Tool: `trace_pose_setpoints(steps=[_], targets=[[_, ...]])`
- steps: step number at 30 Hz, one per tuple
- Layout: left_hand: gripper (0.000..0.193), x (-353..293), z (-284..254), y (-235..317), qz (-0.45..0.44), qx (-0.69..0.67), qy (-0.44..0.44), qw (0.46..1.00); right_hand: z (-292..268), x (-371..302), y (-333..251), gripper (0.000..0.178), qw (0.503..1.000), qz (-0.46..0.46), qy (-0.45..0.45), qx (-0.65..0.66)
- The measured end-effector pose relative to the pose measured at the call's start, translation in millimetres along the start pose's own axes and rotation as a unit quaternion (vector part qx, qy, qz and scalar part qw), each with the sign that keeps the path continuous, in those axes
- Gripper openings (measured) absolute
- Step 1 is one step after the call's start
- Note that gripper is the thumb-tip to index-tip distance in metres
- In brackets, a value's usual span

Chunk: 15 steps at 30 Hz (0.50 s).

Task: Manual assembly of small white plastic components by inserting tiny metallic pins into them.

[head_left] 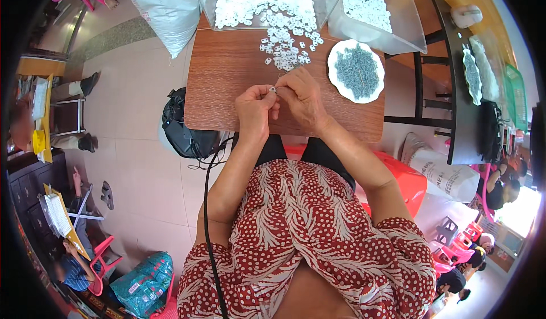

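- White plastic, a small piece (273, 90) is pinched between thumb and forefinger of the left hand (253, 106) at the frame's centre.
- Just right of it, the right hand (305, 98) has its fingers bent, thumb and forefinger drawn close together by the piece; whether they grip anything, I cannot tell.
- For good control, I judge, the left pinch should sit at the piece's edge, leaving its face uncovered, while the right fingertips work lightly so as not to tip it.
- Working low over the brown desk (216, 80) would catch a drop.
- Above the hands, at upper centre, loose white pieces (283, 50) lie in front of a filled clear tray (244, 28); the nearest edge seems the easiest reach.
- At upper right, a scalloped white plate (332, 71) holds grey metal pins (357, 71), probably best lifted singly.
- Beyond it, a clear bin (406, 26) holds more white pieces.
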State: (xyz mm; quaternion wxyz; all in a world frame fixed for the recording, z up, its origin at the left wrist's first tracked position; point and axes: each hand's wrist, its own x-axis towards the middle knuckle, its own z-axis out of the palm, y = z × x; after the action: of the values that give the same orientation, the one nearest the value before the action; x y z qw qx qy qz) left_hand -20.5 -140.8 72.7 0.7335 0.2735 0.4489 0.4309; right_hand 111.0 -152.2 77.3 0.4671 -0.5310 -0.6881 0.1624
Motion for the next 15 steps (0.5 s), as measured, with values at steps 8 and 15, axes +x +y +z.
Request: trace_pose_setpoints(steps=[8,15], targets=[[0.004,-1,8,-12,0.017,-0.016,0.047,0.999,13,-6,8,0.01,0.997,-0.052,0.018,-0.055],[0.005,9,0,-25,-0.003,0.019,0.043,0.999,14,-12,21,0.01,0.997,-0.04,-0.01,-0.066]])
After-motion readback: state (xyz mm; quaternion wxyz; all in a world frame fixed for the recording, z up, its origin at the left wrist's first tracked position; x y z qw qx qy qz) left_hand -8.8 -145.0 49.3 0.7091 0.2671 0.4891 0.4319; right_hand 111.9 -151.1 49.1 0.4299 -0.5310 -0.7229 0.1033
